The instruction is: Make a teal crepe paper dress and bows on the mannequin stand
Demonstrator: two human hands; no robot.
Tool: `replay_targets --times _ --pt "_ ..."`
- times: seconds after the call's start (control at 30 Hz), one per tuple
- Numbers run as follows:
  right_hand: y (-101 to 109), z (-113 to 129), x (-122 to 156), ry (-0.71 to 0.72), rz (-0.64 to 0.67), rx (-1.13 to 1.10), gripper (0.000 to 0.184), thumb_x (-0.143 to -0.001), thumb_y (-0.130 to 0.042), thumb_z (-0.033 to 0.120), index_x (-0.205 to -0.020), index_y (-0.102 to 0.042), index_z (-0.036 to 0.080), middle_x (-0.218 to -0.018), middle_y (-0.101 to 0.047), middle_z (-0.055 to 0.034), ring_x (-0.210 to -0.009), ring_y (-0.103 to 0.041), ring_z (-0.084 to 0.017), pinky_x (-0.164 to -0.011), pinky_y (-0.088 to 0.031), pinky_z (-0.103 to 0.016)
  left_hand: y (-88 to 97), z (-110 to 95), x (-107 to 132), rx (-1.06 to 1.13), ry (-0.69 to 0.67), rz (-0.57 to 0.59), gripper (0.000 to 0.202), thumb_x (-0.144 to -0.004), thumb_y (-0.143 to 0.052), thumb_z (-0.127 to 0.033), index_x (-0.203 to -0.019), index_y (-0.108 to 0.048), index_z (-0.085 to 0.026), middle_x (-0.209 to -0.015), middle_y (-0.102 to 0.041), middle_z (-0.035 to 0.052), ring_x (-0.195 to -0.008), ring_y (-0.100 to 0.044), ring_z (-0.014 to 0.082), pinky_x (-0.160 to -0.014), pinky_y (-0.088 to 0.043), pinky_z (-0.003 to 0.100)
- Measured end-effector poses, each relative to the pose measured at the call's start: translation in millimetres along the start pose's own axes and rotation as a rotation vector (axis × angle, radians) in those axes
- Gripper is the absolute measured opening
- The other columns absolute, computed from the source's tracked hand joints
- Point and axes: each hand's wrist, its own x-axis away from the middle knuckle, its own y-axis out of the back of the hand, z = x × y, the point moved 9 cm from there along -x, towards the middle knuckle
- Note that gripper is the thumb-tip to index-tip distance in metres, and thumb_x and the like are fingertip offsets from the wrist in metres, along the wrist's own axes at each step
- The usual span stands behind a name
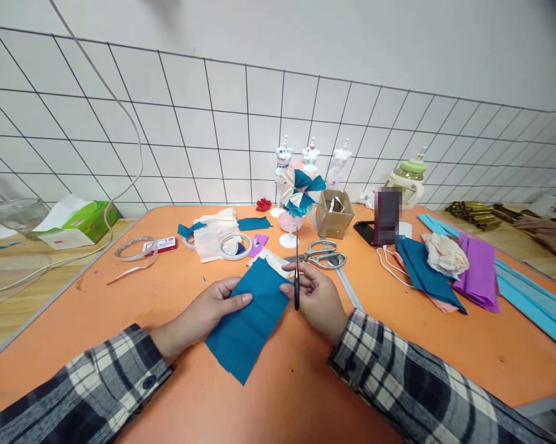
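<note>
Honestly, this looks like lining up before a cut. The left hand (208,311) clamps the near edge of a teal rectangular crepe-paper sheet (250,324), thumb on top. The right hand (318,299) pinches the opposite edge, fingers curled tight round slim black-handled scissors (297,271) with the blades pointing straight up. The sheet lies between both thumbs on the orange tabletop (120,320), faintly creased, soft-looking. Next move, I'd guess, needs the blades tipped down beside the right thumb and the paper kept taut.
</note>
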Motion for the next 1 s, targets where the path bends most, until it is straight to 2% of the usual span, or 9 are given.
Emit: replay_targets --times 0.07,0.13,0.23,0.33,0.4,0.6,0.8,1.0 --pt "1 0 -2 -0.036 0.030 -0.002 0.050 -0.069 -0.078 0.046 -0.105 -0.058 0.017 -0.070 -0.056 0.0023 -0.061 -0.049 -0.011 -0.057 -0.037 -0.023 11.0 -6 0 0.059 -0.020 -0.094 0.033 -0.078 -0.079 -0.031 -0.107 -0.069 -0.018 -0.097 -0.079 0.0090 -0.077 -0.075 0.0228 -0.072 -0.061 0.032" --pt "-2 -3 -3 -0.085 0.114 0.038 0.049 -0.071 -0.075 0.051 -0.100 -0.057 0.017 -0.070 -0.058 0.0013 -0.064 -0.054 -0.013 -0.060 -0.040 -0.024 25.2 -16 1 0.106 -0.069 -0.173 0.032 -0.076 -0.080 -0.030 -0.103 -0.070 -0.018 -0.094 -0.079 0.0090 -0.073 -0.075 0.0221 -0.069 -0.062 0.030" --pt "-16 -13 3 -0.170 0.354 0.130 0.046 -0.075 -0.071 0.056 -0.094 -0.059 0.016 -0.064 -0.059 0.0012 -0.062 -0.055 -0.013 -0.059 -0.039 -0.024 48.2 -31 2 0.136 -0.135 -0.262 0.026 -0.073 -0.082 -0.025 -0.095 -0.071 -0.017 -0.088 -0.080 0.0074 -0.066 -0.074 0.0194 -0.064 -0.062 0.026" --pt "-31 -24 18 -0.256 0.582 0.141 0.049 -0.076 -0.069 0.061 -0.090 -0.061 0.015 -0.062 -0.061 -0.0004 -0.058 -0.053 -0.012 -0.058 -0.037 -0.024 60.2 -36 2 0.150 -0.156 -0.294 0.034 -0.070 -0.083 -0.022 -0.102 -0.071 -0.018 -0.092 -0.080 0.0073 -0.070 -0.075 0.0201 -0.063 -0.062 0.025" --pt "-37 -28 26 -0.299 0.651 0.122 0.052 -0.076 -0.069 0.063 -0.090 -0.062 0.014 -0.062 -0.062 -0.0012 -0.056 -0.052 -0.011 -0.056 -0.036 -0.023 60.4 -35 1 0.155 -0.163 -0.291 0.040 -0.068 -0.085 -0.022 -0.106 -0.070 -0.018 -0.093 -0.080 0.0077 -0.070 -0.075 0.0205 -0.062 -0.062 0.025" --pt "-42 -30 30 -0.311 0.659 0.091 0.054 -0.073 -0.072 0.064 -0.088 -0.063 0.013 -0.056 -0.057 0.0017 -0.054 -0.052 -0.011 -0.053 -0.037 -0.022 49.5 -26 -3 0.116 -0.142 -0.222 0.045 -0.070 -0.084 -0.024 -0.111 -0.069 -0.018 -0.092 -0.080 0.0073 -0.061 -0.073 0.0177 -0.064 -0.063 0.027" --pt "-44 -30 27 -0.271 0.623 0.042 0.051 -0.074 -0.072 0.062 -0.084 -0.062 0.014 -0.054 -0.051 0.0049 -0.051 -0.048 -0.009 -0.052 -0.041 -0.022 43.9 -23 -4 0.074 -0.137 -0.165 0.049 -0.075 -0.081 -0.026 -0.121 -0.064 -0.021 -0.102 -0.078 0.0073 -0.080 -0.075 0.0234 -0.070 -0.063 0.030" --pt "-44 -28 27 -0.296 0.597 0.042 0.049 -0.071 -0.075 0.060 -0.081 -0.062 0.014 -0.056 -0.048 0.0059 -0.049 -0.045 -0.007 -0.047 -0.038 -0.021 41.5 -23 -5 -0.014 -0.140 -0.131 0.058 -0.078 -0.079 -0.026 -0.132 -0.056 -0.025 -0.114 -0.075 0.0069 -0.088 -0.074 0.0231 -0.076 -0.062 0.029"
